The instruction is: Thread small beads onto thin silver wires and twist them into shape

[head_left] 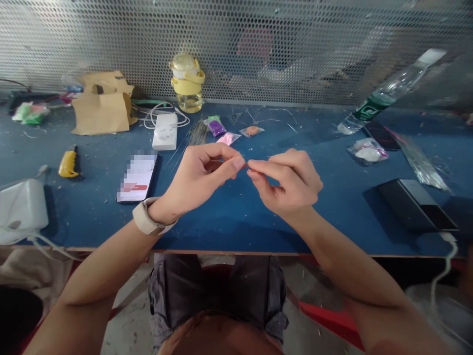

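My left hand [201, 175] and my right hand [288, 182] meet fingertip to fingertip above the blue table [236, 217]. Both are closed in a pinch on a tiny reddish piece [245, 165] between them, too small to name. A beige watch band [146, 217] wraps my left wrist. Just behind the hands lie a bundle of thin wires [195, 135] and small bags of purple [215, 126], pink [227, 138] and orange [252, 131] bits.
A phone [137, 176], white power strip [165, 131], yellow cutter [68, 164] and brown paper bag [103, 106] lie to the left. A yellow jar [188, 84] stands at the mesh wall. On the right are a plastic bottle [388, 93], white bag [367, 150] and black box [416, 204].
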Motion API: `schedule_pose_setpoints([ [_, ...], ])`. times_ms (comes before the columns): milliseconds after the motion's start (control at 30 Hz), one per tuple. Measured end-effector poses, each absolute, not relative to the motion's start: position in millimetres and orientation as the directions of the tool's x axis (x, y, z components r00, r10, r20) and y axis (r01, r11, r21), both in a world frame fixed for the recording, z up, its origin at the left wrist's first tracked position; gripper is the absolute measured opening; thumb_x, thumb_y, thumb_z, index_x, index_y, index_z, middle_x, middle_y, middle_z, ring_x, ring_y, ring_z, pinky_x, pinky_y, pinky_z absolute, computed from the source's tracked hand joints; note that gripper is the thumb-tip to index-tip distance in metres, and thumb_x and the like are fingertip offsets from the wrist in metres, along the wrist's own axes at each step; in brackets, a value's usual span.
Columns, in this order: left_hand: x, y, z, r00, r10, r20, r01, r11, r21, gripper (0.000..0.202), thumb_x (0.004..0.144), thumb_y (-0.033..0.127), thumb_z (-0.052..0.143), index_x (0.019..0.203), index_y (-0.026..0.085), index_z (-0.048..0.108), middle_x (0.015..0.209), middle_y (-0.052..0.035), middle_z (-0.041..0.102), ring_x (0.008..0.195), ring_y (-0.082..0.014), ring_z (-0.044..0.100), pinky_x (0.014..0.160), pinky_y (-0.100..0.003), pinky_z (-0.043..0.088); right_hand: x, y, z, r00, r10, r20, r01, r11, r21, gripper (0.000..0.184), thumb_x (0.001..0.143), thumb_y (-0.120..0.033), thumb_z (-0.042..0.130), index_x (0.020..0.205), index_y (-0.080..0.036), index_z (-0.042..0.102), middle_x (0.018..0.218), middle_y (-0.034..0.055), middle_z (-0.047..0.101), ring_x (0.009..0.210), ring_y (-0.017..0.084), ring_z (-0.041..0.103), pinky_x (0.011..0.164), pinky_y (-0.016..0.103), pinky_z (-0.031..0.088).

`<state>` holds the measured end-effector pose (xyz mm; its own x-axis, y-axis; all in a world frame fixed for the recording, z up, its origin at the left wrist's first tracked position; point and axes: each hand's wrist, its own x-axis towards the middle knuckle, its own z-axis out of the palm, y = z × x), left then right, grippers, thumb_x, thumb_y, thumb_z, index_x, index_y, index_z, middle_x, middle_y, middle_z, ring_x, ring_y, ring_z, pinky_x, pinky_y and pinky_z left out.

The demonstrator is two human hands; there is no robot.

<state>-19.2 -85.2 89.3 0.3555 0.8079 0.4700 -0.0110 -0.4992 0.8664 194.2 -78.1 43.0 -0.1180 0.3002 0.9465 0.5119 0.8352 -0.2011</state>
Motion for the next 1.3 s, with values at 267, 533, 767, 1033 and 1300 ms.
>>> schedule_pose_setpoints([
  [267,-21,-84,82,0.269,0.765,0.586,0.084,-0.625,0.776,0.032,0.103,0.05,0.084,0.095,0.019,0.083,0.083,-0.005,0.076,0.067,-0.0113,0.06,0.052,-0.025,0.042,189,-85,51,-0.127,0.353,0.927,0.525,0.817,-0.239,0.009,0.105,-0.037,0.079,0.111,-0.032,0.085,0.09,0.0035,0.076,0.071,0.017,0.067,0.063,0.035,0.059],
  [533,-20,-85,78,0.271,0.739,0.617,0.082,-0.656,0.75,0.025,0.105,0.045,0.082,0.094,0.021,0.082,0.08,-0.0031,0.074,0.061,-0.0102,0.054,0.051,-0.027,0.038,179,-95,59,-0.014,0.616,0.788,0.338,0.744,-0.576,0.025,0.108,-0.048,0.075,0.095,-0.028,0.082,0.08,0.0024,0.068,0.069,0.017,0.058,0.06,0.035,0.05],
  [767,-19,-83,78,0.28,0.656,0.701,0.191,-0.754,0.629,0.021,0.108,0.036,0.077,0.091,0.022,0.08,0.082,-0.0021,0.075,0.063,-0.0108,0.056,0.056,-0.028,0.045,180,-87,56,-0.057,0.806,0.588,0.032,0.591,-0.806,0.035,0.101,-0.057,0.084,0.088,-0.025,0.08,0.074,-0.0021,0.064,0.062,0.011,0.048,0.058,0.029,0.044],
  [1033,-25,-79,77,0.351,0.506,0.788,0.338,-0.853,0.397,0.016,0.108,0.024,0.073,0.094,0.022,0.081,0.083,-0.0015,0.077,0.063,-0.0099,0.058,0.06,-0.026,0.048,184,-79,53,-0.193,0.915,0.355,-0.2,0.317,-0.927,0.038,0.09,-0.055,0.095,0.081,-0.022,0.08,0.064,-0.0058,0.053,0.057,0.008,0.041,0.051,0.024,0.034],
  [1300,-26,-73,73,0.361,0.497,0.789,0.424,-0.841,0.336,0.012,0.108,0.023,0.073,0.099,0.021,0.081,0.085,-0.0002,0.078,0.061,-0.0082,0.056,0.061,-0.023,0.047,191,-73,61,-0.235,0.879,0.416,-0.116,0.399,-0.91,0.035,0.092,-0.053,0.094,0.084,-0.022,0.082,0.062,-0.0056,0.057,0.054,0.008,0.042,0.049,0.025,0.033],
])
